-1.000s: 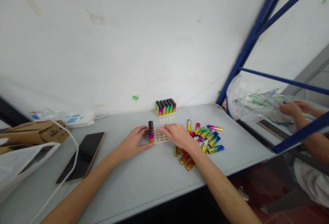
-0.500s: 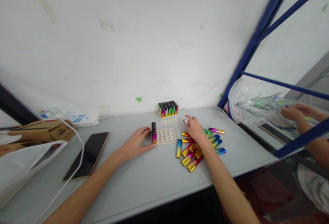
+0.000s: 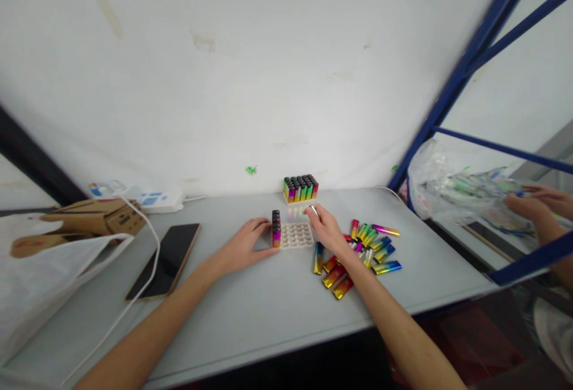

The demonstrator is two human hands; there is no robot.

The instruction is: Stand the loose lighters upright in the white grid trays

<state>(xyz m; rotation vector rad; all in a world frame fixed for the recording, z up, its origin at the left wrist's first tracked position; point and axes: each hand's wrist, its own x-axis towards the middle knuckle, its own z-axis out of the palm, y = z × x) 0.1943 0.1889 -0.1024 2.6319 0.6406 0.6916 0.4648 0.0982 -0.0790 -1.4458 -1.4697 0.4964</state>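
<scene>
A white tray point(image 3: 297, 236) with rows of round holes lies on the table, one column of upright lighters point(image 3: 276, 232) with dark tops filling its left end. My left hand point(image 3: 244, 245) grips that end, thumb at the near corner and fingers at the far side. Over the tray's right part, my right hand point(image 3: 326, 229) is closed on a lighter point(image 3: 314, 210); only its shiny metal end shows between the fingertips. Below and right of this hand spreads a pile of loose metallic lighters point(image 3: 343, 287) in several colours, partly hidden by my forearm.
A full tray of upright lighters point(image 3: 301, 190) stands against the wall. To the left are a phone point(image 3: 168, 261), a white cable, a cardboard box point(image 3: 105, 217), a plastic bag and a power strip point(image 3: 163, 200). A blue metal frame point(image 3: 441, 109) rises at right; beyond it are another person's hands point(image 3: 537, 205).
My right hand has moved left with the lighter, from above the pile to the tray's right part. My left hand stays at the tray's left end. The view has shifted slightly.
</scene>
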